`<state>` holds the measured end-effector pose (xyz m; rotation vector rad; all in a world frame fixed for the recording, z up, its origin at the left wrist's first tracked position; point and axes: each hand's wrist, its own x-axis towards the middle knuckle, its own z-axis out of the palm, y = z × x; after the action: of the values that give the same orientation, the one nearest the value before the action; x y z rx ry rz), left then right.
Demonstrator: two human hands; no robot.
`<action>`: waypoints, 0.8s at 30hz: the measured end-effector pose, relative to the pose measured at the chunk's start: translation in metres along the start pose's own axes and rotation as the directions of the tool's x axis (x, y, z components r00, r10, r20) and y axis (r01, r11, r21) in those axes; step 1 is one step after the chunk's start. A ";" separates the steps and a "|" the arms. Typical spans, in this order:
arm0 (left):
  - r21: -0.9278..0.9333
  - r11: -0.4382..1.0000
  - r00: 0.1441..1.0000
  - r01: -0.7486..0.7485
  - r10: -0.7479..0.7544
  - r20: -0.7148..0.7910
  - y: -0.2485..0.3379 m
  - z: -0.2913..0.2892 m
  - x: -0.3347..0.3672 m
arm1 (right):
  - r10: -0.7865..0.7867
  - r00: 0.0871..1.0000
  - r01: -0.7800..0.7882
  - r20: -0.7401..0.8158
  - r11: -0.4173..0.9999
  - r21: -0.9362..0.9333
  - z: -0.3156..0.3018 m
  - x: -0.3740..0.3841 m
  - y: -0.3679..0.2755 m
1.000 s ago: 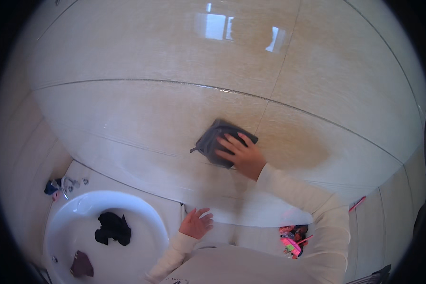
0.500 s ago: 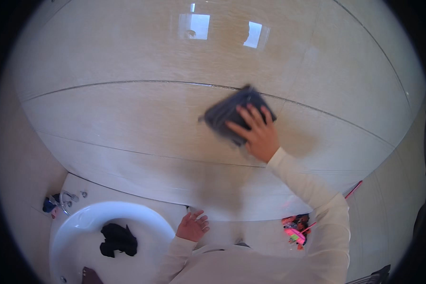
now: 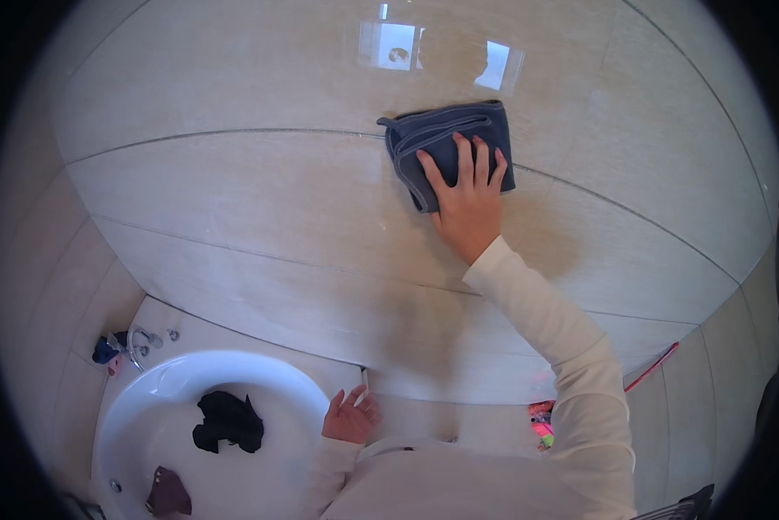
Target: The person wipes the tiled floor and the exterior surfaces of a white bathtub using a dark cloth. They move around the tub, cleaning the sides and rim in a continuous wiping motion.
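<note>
Pressed flat against the tiled wall point(image 3: 277, 186) is a folded dark grey cloth point(image 3: 450, 117), lying across a grout line. My right hand point(image 3: 469, 195) rests on it with fingers spread, holding it to the tile. Low down by the bathtub's right end, my left hand point(image 3: 351, 418) hangs with fingers loosely apart and nothing in it. The white bathtub point(image 3: 134, 412) holds a crumpled black cloth point(image 3: 229, 423) and a smaller dark maroon cloth point(image 3: 168, 492).
A chrome faucet point(image 3: 136, 348) stands at the tub's far left corner, beside dark blue and pink items point(image 3: 106, 350). At the wall's foot on the right are bright pink and orange things point(image 3: 541, 423) and a pink stick point(image 3: 653, 367). Windows reflect in the glossy upper tiles.
My right hand has moved the grey cloth upward along the wall, over the grout line. The view has shifted slightly, showing more of the maroon cloth. My left hand stays low by the tub.
</note>
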<state>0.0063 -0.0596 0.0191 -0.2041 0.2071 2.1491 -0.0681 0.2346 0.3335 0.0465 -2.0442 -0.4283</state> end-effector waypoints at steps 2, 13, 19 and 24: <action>0.008 1.000 1.000 0.018 -0.018 -0.007 -0.002 0.000 0.005 | -0.013 1.000 0.013 -0.001 1.000 0.008 -0.005 0.003 0.003; -0.117 0.983 0.984 0.143 -0.129 0.126 -0.028 -0.020 0.037 | 0.154 0.988 -0.151 0.025 0.984 -0.096 -0.046 -0.046 0.080; -0.009 0.998 0.998 0.055 -0.055 -0.033 -0.040 0.008 0.060 | 0.225 0.928 -0.321 0.298 0.888 0.329 -0.036 -0.126 0.018; 0.213 0.965 0.987 -0.156 0.161 -0.006 -0.047 0.090 0.069 | 0.288 0.909 -0.387 0.301 0.851 0.354 -0.030 -0.146 0.019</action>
<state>0.0016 0.0422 0.0874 -0.0915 0.4778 2.2644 0.0321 0.2748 0.2297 -0.1208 -2.2903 0.2342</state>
